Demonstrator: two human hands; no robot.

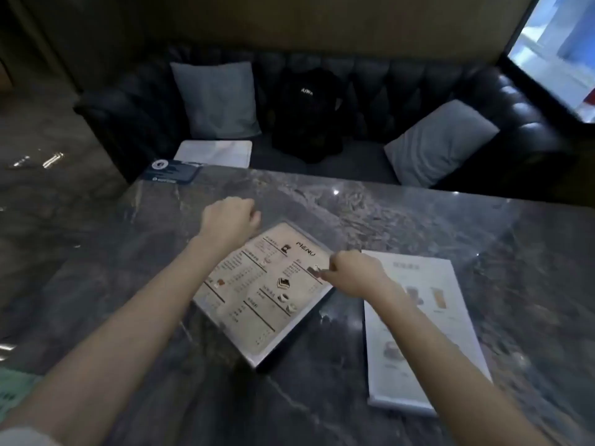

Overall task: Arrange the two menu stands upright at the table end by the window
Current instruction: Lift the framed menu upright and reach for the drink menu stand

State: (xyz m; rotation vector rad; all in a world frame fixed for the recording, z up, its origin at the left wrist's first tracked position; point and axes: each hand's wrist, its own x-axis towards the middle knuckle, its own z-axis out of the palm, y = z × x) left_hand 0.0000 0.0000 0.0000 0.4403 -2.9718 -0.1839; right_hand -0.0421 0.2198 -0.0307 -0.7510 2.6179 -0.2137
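Observation:
Two menu stands lie flat on the grey marble table [402, 220]. The beige one marked MENU [257, 300] rests at an angle in the middle. A white one [428, 333] lies to its right. My right hand [351, 272] sits over the beige menu stand's right edge, fingers curled and pinching that edge. My left hand [230, 222] hovers in a loose fist just beyond the stand's upper left corner, and I cannot tell if it touches it. The window [560, 56] is at the far right.
A dark leather sofa [418, 88] runs along the table's far side, with two grey cushions [219, 98] and a black backpack [309, 114]. A white sheet [215, 152] lies on the seat. A dark blue card [174, 172] sits at the table's far left corner.

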